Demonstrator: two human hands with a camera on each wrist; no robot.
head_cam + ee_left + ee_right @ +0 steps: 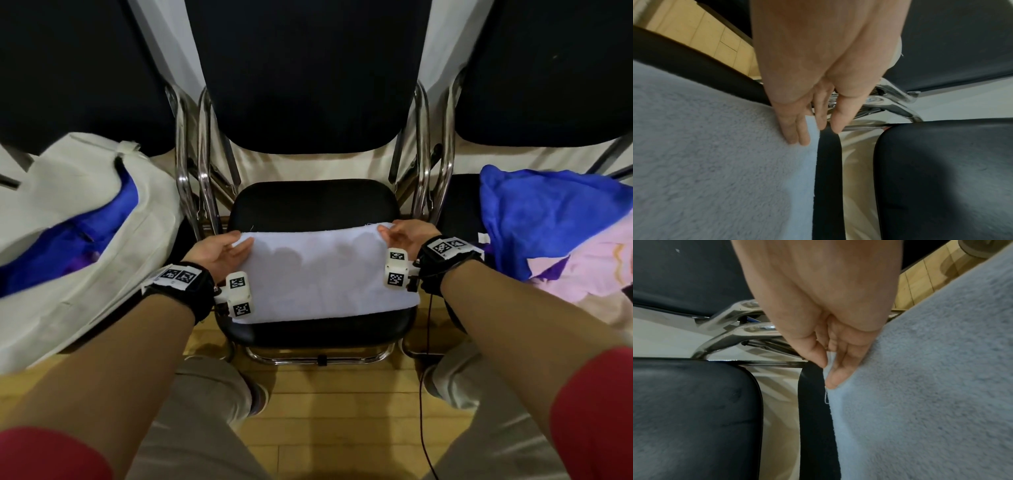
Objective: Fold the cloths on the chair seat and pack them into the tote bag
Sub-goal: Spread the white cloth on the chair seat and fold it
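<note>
Two hands on one pale blue towel (318,274), lying flat across the front half of the middle black chair seat (313,202). Left hand (219,251) at the towel's far-left corner: fingers (797,129) straight and relaxed, tips lying on the pile, thumb off the edge over bare seat, nothing gripped. Right hand (407,236) at the far-right corner: thumb and forefinger pinch the towel edge (828,369); a loose thread hangs just below the pinch. Far towel edge runs straight between both hands. A band of bare seat shows behind it, a narrower strip in front. Towel's right side reaches the seat edge. Chrome chair frames (191,164) close in both flanks. White tote bag (85,212) on the left chair, blue fabric inside. Blue and pink cloths (548,219) heaped on the right chair.
</note>
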